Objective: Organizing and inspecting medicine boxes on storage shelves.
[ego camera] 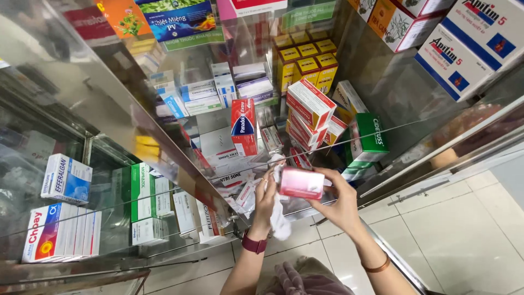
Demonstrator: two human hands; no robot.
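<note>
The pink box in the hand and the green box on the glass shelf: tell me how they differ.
The pink box is pink and red with a glossy face; the green box is green and white. The pink box is held lengthwise in the right hand, off the shelf; the green box stands upright on the glass shelf, untouched. The left hand holds a white cloth against the pink box only. Both are small rectangular cartons.

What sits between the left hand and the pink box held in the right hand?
In the head view, a white cloth lies there: the left hand presses it against the end of the pink box, which the right hand holds; the rest hangs below.
</note>
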